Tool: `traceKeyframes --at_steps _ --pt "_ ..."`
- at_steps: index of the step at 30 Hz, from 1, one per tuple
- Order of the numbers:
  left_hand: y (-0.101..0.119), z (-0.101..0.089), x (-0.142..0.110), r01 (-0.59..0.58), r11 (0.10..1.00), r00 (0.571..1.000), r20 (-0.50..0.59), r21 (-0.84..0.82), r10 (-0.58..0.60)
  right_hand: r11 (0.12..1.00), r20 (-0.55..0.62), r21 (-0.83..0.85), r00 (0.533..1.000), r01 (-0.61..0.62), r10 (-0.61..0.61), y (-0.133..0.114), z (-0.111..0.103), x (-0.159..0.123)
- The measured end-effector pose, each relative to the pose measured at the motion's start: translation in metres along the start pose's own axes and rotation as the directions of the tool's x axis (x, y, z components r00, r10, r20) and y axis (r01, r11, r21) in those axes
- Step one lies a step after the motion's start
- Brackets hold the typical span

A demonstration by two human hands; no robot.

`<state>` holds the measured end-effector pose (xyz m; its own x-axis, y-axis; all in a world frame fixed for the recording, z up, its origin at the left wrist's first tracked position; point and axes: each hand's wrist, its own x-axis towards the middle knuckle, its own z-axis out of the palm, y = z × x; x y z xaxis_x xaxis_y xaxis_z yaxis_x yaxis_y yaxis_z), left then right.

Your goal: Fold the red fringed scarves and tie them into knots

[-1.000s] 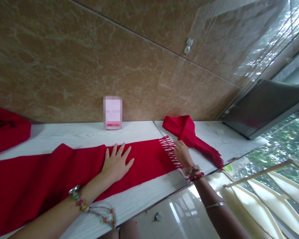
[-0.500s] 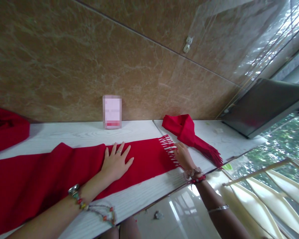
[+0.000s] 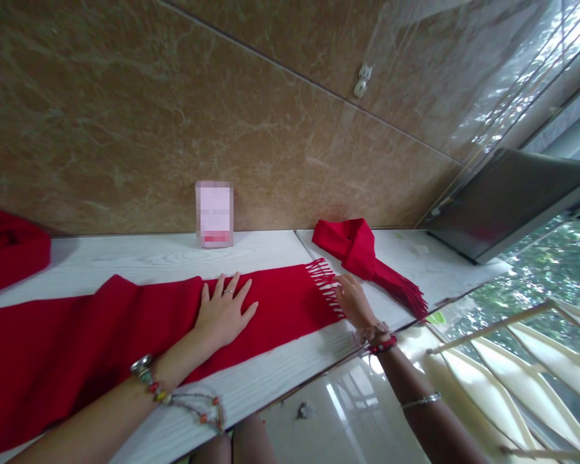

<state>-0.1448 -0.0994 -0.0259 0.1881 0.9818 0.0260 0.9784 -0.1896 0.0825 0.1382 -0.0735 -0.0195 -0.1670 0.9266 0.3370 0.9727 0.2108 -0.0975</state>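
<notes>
A long red scarf [image 3: 280,303] stretches across the white wood-grain counter, flat at its right part and wrinkled toward the left. My left hand [image 3: 225,309] rests palm down on it with fingers spread. At the scarf's right end, my right hand [image 3: 354,299] has its fingers bent in at the white-gapped fringe [image 3: 326,287], closed on the tassel ends; the fingertips are partly hidden. Just beyond that hand lies a second red scarf [image 3: 357,248], looped over itself, its fringe pointing to the right front.
More red cloth [image 3: 9,251] lies at the far left. A blurred pink-white box [image 3: 215,216] stands against the brown marbled wall [image 3: 174,129]. On the right are a dark panel [image 3: 507,200] and a cream railing [image 3: 493,328]. The counter's front edge runs diagonally above a shiny floor [image 3: 333,419].
The view has shifted slightly, so everything sits a little higher and more to the left. Both hands keep nearly the same places on the scarf.
</notes>
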Motion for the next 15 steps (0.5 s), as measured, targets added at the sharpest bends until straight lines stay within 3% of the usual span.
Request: traceKeyframes --at_steps 3,6,11,15 --pt "0.000 0.000 0.000 0.001 1.000 1.000 -0.005 0.009 -0.001 0.990 -0.012 0.084 0.993 0.117 -0.117 -0.016 0.015 -0.001" --pt "0.001 -0.001 0.000 0.005 1.000 1.000 -0.008 0.011 -0.005 0.996 -0.011 0.063 0.998 0.068 -0.068 -0.006 0.022 0.001" --pt "0.001 -0.001 0.000 0.001 1.000 1.000 -0.011 0.012 -0.001 0.998 -0.086 0.009 0.994 -0.064 0.065 0.031 0.002 -0.005" --pt "0.000 0.001 0.000 -0.012 1.000 1.000 -0.014 0.022 0.012 0.995 -0.130 0.083 0.991 0.046 -0.035 0.007 -0.004 -0.015"
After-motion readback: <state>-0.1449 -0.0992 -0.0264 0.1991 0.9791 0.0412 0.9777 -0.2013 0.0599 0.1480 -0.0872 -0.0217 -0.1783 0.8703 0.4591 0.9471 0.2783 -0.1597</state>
